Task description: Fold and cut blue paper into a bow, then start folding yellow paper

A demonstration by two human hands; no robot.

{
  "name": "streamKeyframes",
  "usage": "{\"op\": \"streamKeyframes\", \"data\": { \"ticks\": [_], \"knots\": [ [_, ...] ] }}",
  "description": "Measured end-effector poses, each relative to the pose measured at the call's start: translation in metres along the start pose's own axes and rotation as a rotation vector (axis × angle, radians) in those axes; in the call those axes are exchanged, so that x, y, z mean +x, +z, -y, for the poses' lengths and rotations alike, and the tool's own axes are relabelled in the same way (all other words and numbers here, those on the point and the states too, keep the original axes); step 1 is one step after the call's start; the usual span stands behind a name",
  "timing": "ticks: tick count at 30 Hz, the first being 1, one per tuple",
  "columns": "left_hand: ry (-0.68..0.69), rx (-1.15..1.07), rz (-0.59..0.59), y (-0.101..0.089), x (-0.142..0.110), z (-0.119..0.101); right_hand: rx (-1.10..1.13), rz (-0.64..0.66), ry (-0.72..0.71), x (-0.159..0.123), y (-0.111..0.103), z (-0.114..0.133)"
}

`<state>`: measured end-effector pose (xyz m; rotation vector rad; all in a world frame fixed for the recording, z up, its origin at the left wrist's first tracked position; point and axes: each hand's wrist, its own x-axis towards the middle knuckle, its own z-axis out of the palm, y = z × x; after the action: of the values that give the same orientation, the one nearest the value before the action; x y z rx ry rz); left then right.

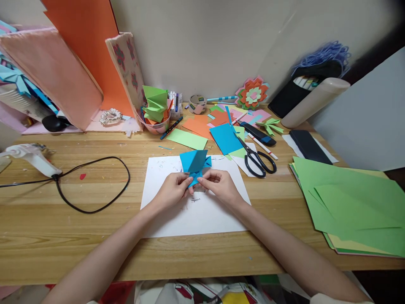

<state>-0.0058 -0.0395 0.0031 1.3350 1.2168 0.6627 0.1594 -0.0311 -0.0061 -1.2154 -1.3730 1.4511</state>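
Between my two hands is a piece of folded blue paper, with several flaps standing up on its far side. My left hand pinches its near left edge between thumb and fingers. On the near right edge, my right hand grips the same paper with thumb and forefinger. Both hands are just above a white sheet that bears small dark marks. A flat blue paper square and black-handled scissors lie beyond my right hand.
A hot glue gun with a looped black cord is at the left. Green paper sheets are stacked at the right. Along the back are a tub of paper scraps, a tape roll, a utility knife and a paper flower.
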Motion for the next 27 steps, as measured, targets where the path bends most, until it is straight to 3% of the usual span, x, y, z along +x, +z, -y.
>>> {"op": "streamKeyframes", "data": {
  "ticks": [5, 10, 16, 22, 27],
  "knots": [
    [-0.014, -0.11, -0.026, 0.008, 0.0, 0.003, -0.033, -0.07, -0.047, -0.002, 0.007, -0.003],
    [0.039, -0.097, -0.053, -0.001, 0.003, 0.0, 0.023, 0.017, -0.029, -0.003, 0.011, 0.001],
    [-0.043, -0.184, 0.067, -0.015, 0.003, -0.006, 0.207, 0.175, 0.048, 0.006, -0.008, 0.004],
    [-0.133, -0.259, 0.196, -0.018, 0.003, -0.001, 0.346, 0.103, 0.009, 0.015, -0.025, 0.002],
    [-0.1, -0.224, 0.233, -0.019, 0.001, -0.003, 0.347, 0.088, 0.001, 0.014, -0.026, 0.005]
  ]
}}
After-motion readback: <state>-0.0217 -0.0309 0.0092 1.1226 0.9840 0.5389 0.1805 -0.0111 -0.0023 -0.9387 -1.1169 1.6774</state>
